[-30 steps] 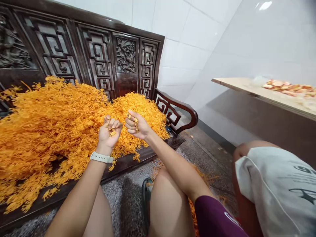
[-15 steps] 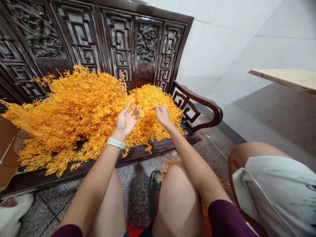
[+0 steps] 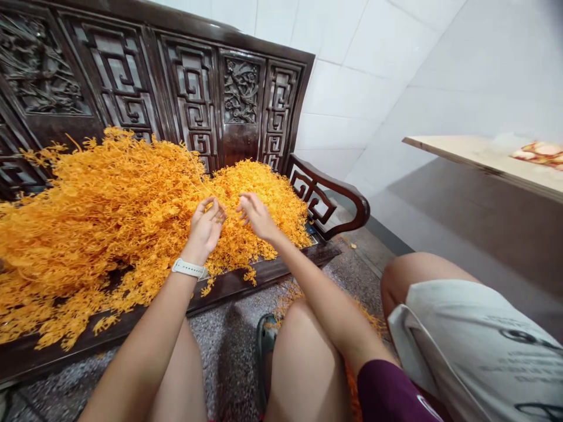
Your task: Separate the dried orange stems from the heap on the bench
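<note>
On carved bench [image 3: 240, 91], fluffy orange sprigs [image 3: 123, 217] heaped, L hand [image 3: 206, 230] & R hand [image 3: 256, 215] half-open, prob. empty.

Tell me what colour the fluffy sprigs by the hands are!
The sprigs are bright golden orange, and they show best in the head view.

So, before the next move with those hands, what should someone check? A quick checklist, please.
Left hand in the heap of orange sprigs: ok, fingers curled among them.
Right hand at the heap: ok, fingertips in the sprigs.
Either hand holding sprigs: cannot tell, fingers and sprigs overlap.
Heap staying on the dark carved wooden bench: not ok, stray sprigs lie on the floor.
</note>
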A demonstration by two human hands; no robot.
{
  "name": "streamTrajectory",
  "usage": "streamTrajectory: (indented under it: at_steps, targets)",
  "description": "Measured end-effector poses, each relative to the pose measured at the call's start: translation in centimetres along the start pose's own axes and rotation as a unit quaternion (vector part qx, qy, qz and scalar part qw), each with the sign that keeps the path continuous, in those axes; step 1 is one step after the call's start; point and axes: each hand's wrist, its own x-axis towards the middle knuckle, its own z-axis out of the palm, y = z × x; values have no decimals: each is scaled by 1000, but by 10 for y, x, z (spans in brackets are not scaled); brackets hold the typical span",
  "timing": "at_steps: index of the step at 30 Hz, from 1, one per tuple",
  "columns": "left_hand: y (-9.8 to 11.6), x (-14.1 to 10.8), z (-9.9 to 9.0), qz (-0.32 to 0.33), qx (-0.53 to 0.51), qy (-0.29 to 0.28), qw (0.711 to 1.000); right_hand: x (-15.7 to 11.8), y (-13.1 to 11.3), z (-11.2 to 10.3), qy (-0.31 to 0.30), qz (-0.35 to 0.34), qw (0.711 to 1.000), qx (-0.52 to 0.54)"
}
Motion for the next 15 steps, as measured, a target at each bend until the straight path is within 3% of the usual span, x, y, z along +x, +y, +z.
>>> streamTrajectory:
  at_steps: [5, 9, 15]
  targets:
    - [-15, -5, 7, 76, 99, -12, 992, -11, -10, 32, 58, 19, 998, 2]
    - [-23, -12, 10, 124, 193, -22, 973, -6, -6, 34, 125, 82, 987, 61]
    - [-26, -13, 13, 159, 177, 44, 970, -5, 1, 36, 161, 82, 982, 56]
